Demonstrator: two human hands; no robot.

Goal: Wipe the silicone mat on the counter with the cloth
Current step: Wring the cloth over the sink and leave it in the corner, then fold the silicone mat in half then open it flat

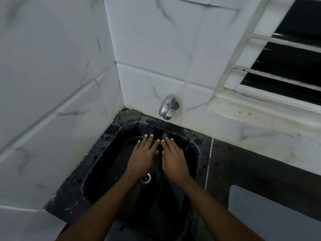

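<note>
A grey silicone mat (271,216) lies flat on the dark counter at the lower right, cut off by the frame edge. A black-and-white checked cloth (128,115) sits crumpled in the back left corner of the sink rim, against the tiled wall. My left hand (143,157) and my right hand (173,158) are stretched side by side over the black sink basin, palms down, fingers apart and holding nothing. Both hands are well short of the cloth and left of the mat.
The black sink (107,173) fills the corner, with a metal drain (146,178) under my left wrist. A chrome tap (167,106) juts from the white tiled wall above the basin. A louvred window (284,63) is at the upper right.
</note>
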